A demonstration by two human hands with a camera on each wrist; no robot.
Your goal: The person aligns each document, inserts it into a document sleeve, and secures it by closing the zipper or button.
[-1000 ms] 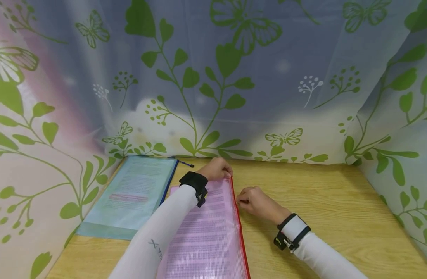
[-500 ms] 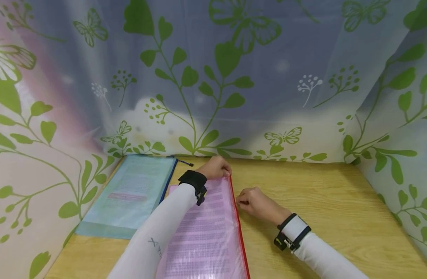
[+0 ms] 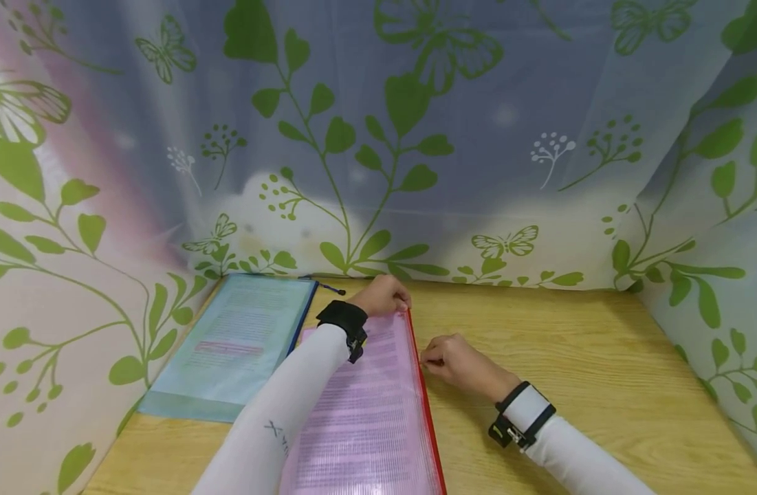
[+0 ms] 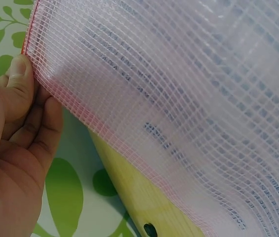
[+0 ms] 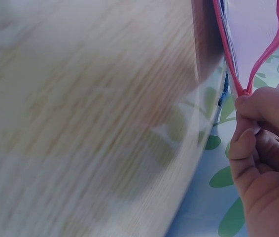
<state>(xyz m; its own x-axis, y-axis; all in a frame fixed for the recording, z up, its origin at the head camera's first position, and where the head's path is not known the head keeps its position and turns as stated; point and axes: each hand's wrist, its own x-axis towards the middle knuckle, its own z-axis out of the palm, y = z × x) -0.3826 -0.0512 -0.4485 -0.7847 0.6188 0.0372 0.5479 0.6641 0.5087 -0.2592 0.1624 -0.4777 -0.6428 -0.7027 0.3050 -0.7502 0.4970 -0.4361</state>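
A pink mesh zipper pouch (image 3: 353, 419) with printed sheets inside lies in front of the person in the head view. Its red zipper (image 3: 430, 426) runs along the right edge. At the far right corner, the left hand (image 3: 381, 297) pinches the pouch; the left wrist view shows thumb and fingers on the mesh corner (image 4: 55, 81). Lower down the same edge, the right hand (image 3: 461, 364) pinches at the zipper. In the right wrist view, two red zipper strips (image 5: 265, 57) spread apart from the right fingertips, with paper edges between them. The slider itself is hidden by the fingers.
To the left lies a blue zipper pouch (image 3: 229, 323) holding printed paper, its dark blue pull cord (image 3: 331, 289) sticking out at the far corner. The wooden table (image 3: 588, 371) meets a leaf-and-butterfly patterned curtain (image 3: 477, 172) at the back and both sides.
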